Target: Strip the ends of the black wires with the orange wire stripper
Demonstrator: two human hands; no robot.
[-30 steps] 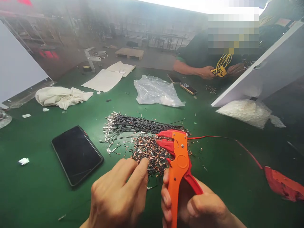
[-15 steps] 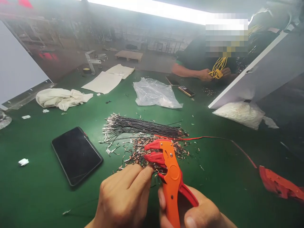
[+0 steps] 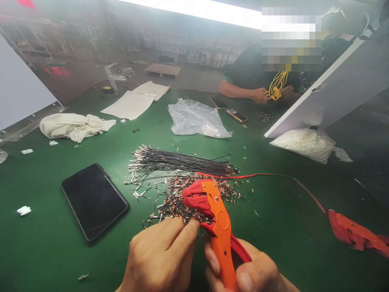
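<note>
The right hand (image 3: 252,275) held the orange wire tool (image 3: 217,221) near the near edge of the table (image 3: 45,251), with its fingers wrapped tight around the handles. The red mouth of the tool looked pressed shut. The left hand (image 3: 161,257) sat just beside it, with thumb and first finger pinched together right at the tool's mouth. Something thin may have been between them, but it was too small to see.

Just past the tool lay a heap of little copper-coloured bits (image 3: 182,194). It looked like many pieces had been done already. Behind the heap, toward the middle of the table, a bundle of black wires (image 3: 179,160) lay flat with shiny metal ends, so there seemed to be plenty more to work through. A red wire (image 3: 267,175) ran off toward the right edge.

A black phone (image 3: 94,200) lay to the left of the heap. A clear plastic bag (image 3: 196,119) sat farther back. At the far edge, another person's hands (image 3: 261,95) held yellow wires (image 3: 276,87).
</note>
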